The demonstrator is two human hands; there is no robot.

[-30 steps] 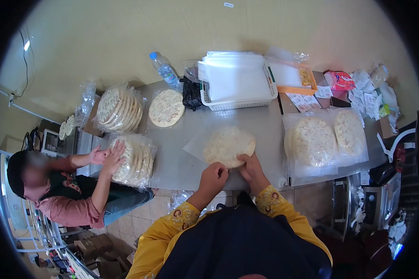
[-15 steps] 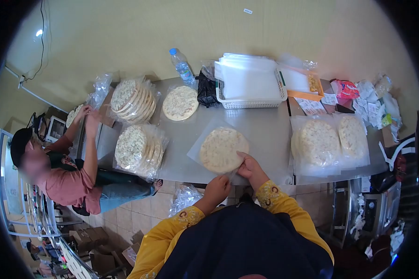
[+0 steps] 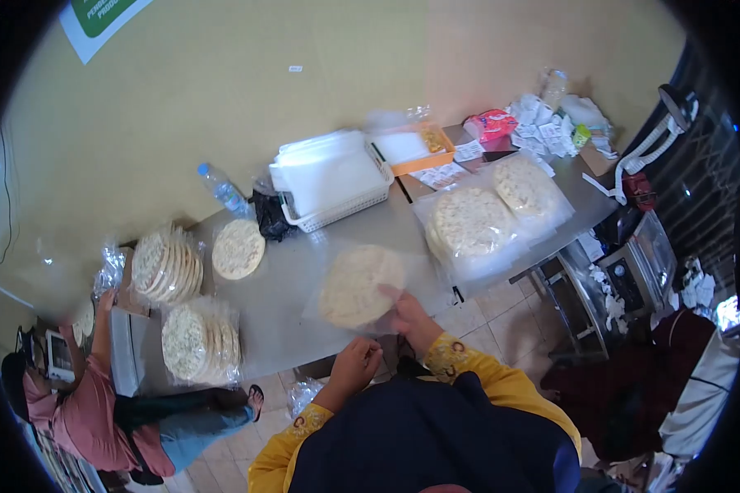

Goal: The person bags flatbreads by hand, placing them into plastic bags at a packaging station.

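A round flat pizza base (image 3: 355, 287) in clear plastic lies before me over the metal table, slightly blurred. My right hand (image 3: 404, 314) grips its lower right edge, with the thumb on top. Just below the base, my left hand (image 3: 357, 361) is closed at the table's front edge; whatever its fingers hold, if anything, is too small to make out. To the right, bagged bases (image 3: 471, 226) lie next to another bagged group (image 3: 524, 187). On the left are two bagged stacks, one behind (image 3: 168, 264) and one in front (image 3: 199, 341). A single base (image 3: 238, 249) lies near the wall.
A white basket of sheets (image 3: 329, 181), a black bag (image 3: 271, 215) and a water bottle (image 3: 224, 191) stand along the back. An orange tray (image 3: 426, 156) and crumpled papers (image 3: 543, 123) are at the back right. Another person (image 3: 82, 411) is at the far left.
The view has turned and shifted towards the right. My left hand has moved slightly away from the base's edge. My right hand still holds the base. The other person's arms have shifted.
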